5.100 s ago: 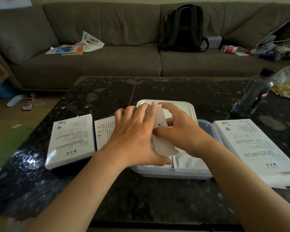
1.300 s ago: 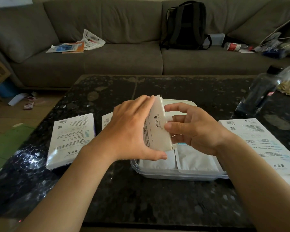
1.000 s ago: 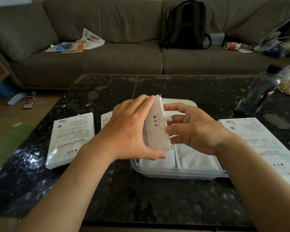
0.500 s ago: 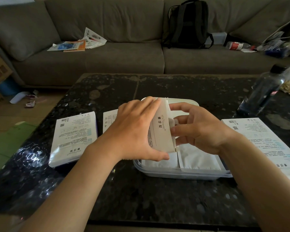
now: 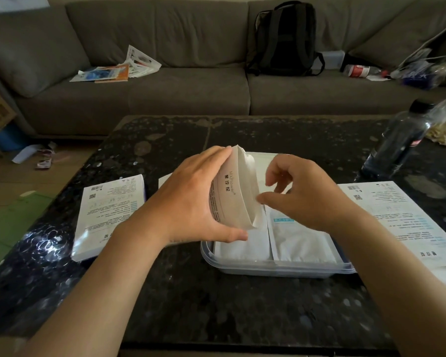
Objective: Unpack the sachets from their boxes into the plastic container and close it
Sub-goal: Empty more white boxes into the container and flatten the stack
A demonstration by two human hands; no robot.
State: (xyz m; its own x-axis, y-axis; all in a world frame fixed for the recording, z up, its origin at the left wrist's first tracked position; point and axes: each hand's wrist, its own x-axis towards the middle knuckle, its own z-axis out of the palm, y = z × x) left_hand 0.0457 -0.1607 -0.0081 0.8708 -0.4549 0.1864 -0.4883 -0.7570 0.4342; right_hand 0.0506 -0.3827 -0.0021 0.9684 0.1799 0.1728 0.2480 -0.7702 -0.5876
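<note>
Head view, the only one. The left hand (image 5: 191,202) grasps a white box (image 5: 233,191) and holds it tilted on edge over the near-left part of the container (image 5: 268,269), thumb under the lower corner and the other digits wrapped across the back. The right hand (image 5: 304,199) is at the box's open end with its fingers (image 5: 269,180) half curled and the thumb tip at the flap edge. I cannot tell whether they pinch a sachet or nothing.

Two sachets (image 5: 300,240) lie flat side by side in the container, which sits on the counter (image 5: 216,310) with its lid (image 5: 264,157) just behind. More boxes lie flat: one to the left (image 5: 108,215), one to the right (image 5: 397,220).

The step in hand looks like emptying this box. The next move likely calls for the right hand to reach into the opening, draw out the sachets and lay them on the stack, while the left keeps the box steady. The lid is not yet on.
</note>
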